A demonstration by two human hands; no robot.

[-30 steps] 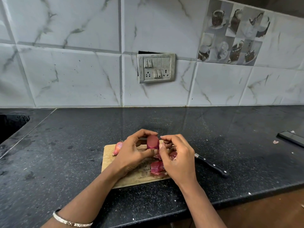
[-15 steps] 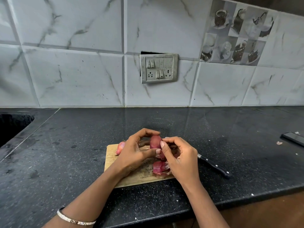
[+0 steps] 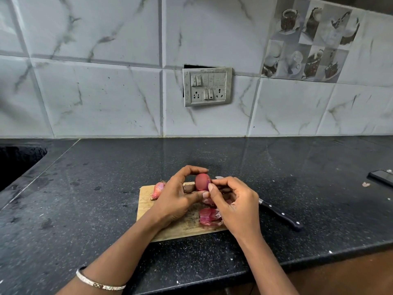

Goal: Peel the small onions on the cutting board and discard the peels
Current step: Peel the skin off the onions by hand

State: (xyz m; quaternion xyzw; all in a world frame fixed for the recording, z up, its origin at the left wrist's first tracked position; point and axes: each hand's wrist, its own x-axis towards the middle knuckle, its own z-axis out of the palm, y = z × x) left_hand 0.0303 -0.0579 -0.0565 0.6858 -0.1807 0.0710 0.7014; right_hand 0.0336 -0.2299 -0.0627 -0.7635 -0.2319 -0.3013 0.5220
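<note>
While the black counter (image 3: pixel 106 188) fills the lower view, the board (image 3: pixel 146 201) lies at its middle, near the front edge, with both forearms reaching over it from below. Left hand (image 3: pixel 176 199): raised just above the board's far half, fingers arched over the top and thumb pressed up from beneath, clamped on the onion (image 3: pixel 202 182). Right hand (image 3: pixel 236 201): level with the left and touching it at the thumbs, its thumb and forefinger pinched together at the onion's right flank, apparently on an edge of skin; whether a strip is caught cannot be told. Onion: held between the two hands above the board, long axis roughly upright, its surface smooth and largely bare. Judged from this, the left hand steadies and the right strips away to the right. Knife (image 3: pixel 280 215): on the counter right of the board, behind the right hand. Peels (image 3: pixel 209 217): heaped on the board under the right palm, not yet discarded. Second onion (image 3: pixel 157 189): unpeeled, at the board's far left corner.
</note>
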